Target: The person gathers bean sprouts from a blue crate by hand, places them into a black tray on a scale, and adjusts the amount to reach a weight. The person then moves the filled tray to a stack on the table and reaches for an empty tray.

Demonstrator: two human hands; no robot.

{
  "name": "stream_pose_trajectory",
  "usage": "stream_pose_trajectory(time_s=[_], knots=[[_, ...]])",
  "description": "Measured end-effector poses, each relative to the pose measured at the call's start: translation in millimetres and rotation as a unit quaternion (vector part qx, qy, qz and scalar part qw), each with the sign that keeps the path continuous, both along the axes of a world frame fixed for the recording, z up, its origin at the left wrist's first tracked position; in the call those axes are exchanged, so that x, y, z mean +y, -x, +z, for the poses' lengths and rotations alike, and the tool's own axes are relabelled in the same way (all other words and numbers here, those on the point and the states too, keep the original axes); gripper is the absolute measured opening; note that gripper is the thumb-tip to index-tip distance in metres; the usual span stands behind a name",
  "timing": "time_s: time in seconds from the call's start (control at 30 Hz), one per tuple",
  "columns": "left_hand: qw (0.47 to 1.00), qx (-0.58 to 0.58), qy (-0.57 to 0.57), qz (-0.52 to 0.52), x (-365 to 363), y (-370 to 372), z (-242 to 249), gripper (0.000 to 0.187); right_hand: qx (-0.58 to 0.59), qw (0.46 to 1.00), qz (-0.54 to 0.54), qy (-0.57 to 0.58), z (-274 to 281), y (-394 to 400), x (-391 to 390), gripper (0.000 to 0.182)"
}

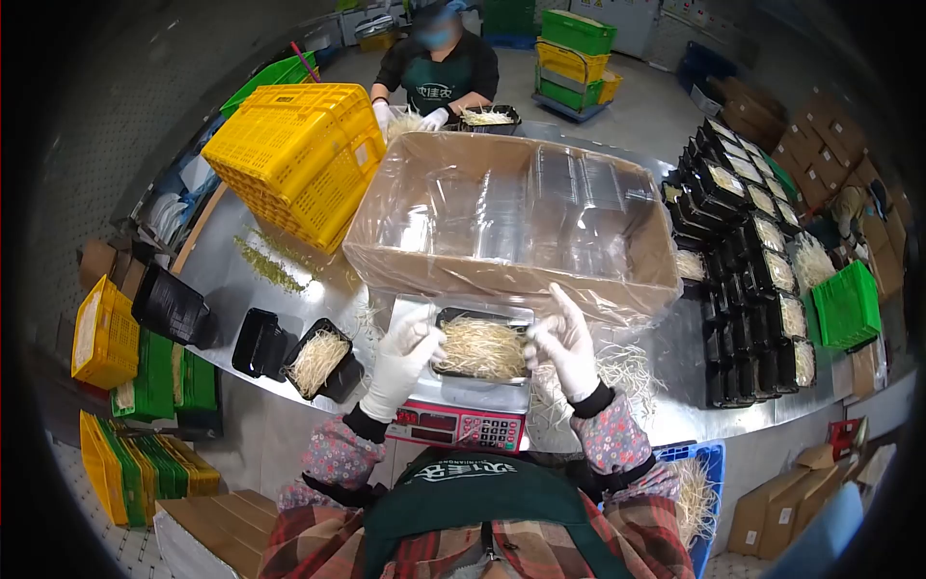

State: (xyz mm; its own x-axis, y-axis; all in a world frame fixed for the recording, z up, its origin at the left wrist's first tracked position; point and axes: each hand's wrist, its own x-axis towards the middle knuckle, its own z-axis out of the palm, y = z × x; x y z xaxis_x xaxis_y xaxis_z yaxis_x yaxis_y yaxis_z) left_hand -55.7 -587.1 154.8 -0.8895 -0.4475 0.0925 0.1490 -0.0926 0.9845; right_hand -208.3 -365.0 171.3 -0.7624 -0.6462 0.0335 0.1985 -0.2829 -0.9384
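A black plastic tray (482, 344) full of pale bean sprouts (480, 349) sits on the metal top of a red digital scale (463, 426), directly in front of me. My left hand (397, 365), in a white glove, is at the tray's left end, its fingers curled together; I cannot tell what is between them. At the opposite end is my right hand (567, 353), also gloved, with the index finger stretched up and away and the other fingertips bent close to the rim. Loose sprouts (627, 374) lie on the table right of the scale.
A lined cardboard box (511, 275) of clear plastic lids stands beyond the scale. Yellow crates (289, 164) are stacked left of it. Filled black trays (762, 261) are piled at right; another sprout tray (318, 359) is at left. Across the table, a person (439, 72) handles sprouts.
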Motion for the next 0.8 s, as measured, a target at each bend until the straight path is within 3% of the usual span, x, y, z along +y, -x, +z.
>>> stream_pose_trajectory(time_s=[0.07, 0.1, 0.13, 0.2, 0.27, 0.3, 0.37, 0.4, 0.43, 0.5, 0.53, 0.57, 0.63, 0.7, 0.8], knots=[[0.998, -0.065, -0.009, -0.013, 10.9, -10.7, -5.1, 0.043, 0.042, 0.998, -0.005, -0.048, -27.1, -9.5, 17.1, 0.070], [0.998, -0.068, 0.012, -0.013, 13.9, -14.7, -15.0, 0.042, 0.086, 0.984, 0.010, -0.156, -43.6, -8.9, 27.8, 0.065], [0.997, -0.069, 0.046, 0.000, 13.2, -15.3, -32.8, 0.036, 0.230, 0.948, -0.027, -0.217, -60.1, -5.8, 31.3, 0.060], [0.994, -0.070, 0.081, 0.008, 9.6, -5.8, -51.5, 0.030, 0.376, 0.871, -0.089, -0.304, -79.6, 2.5, 27.1, 0.050], [0.951, -0.120, 0.273, 0.083, 6.0, 14.0, -53.9, 0.022, 0.403, 0.831, -0.141, -0.357, -102.6, 20.5, 11.3, 0.041], [0.951, -0.116, 0.274, 0.083, 0.8, 26.5, -56.3, 0.022, 0.391, 0.832, -0.150, -0.364, -105.9, 28.2, 1.3, 0.037], [0.919, -0.156, 0.317, 0.175, -10.4, 50.8, -63.1, 0.020, 0.435, 0.781, -0.169, -0.416, -114.2, 36.8, -21.6, 0.035], [0.871, -0.185, 0.418, 0.180, -19.4, 52.7, -66.3, 0.025, 0.415, 0.757, -0.144, -0.483, -111.9, 36.6, -31.8, 0.034], [0.871, -0.182, 0.419, 0.179, -24.4, 52.9, -71.8, 0.025, 0.372, 0.775, -0.136, -0.492, -110.0, 34.6, -35.9, 0.034], [0.939, -0.129, 0.282, 0.148, -32.3, 53.2, -91.4, 0.027, 0.312, 0.853, -0.141, -0.394, -128.1, 38.7, -36.1, 0.034], [0.978, -0.111, 0.145, 0.100, -43.8, 58.4, -117.3, 0.026, 0.310, 0.881, -0.159, -0.321, -146.5, 43.3, -36.8, 0.030], [0.978, -0.111, 0.146, 0.099, -49.2, 59.7, -126.1, 0.026, 0.309, 0.881, -0.160, -0.322, -163.4, 47.5, -38.7, 0.030], [0.992, -0.111, -0.014, 0.050, -55.6, 59.9, -136.0, 0.025, 0.058, 0.975, -0.112, -0.180, -184.7, 52.6, -41.6, 0.021], [0.992, -0.118, -0.045, 0.029, -53.7, 60.2, -132.9, 0.022, 0.032, 0.978, -0.113, -0.173, -181.9, 53.1, -40.4, 0.015], [0.992, -0.098, -0.004, 0.077, -46.2, 61.1, -132.4, 0.021, 0.014, 0.979, -0.103, -0.178, -176.7, 54.0, -40.4, 0.012]])
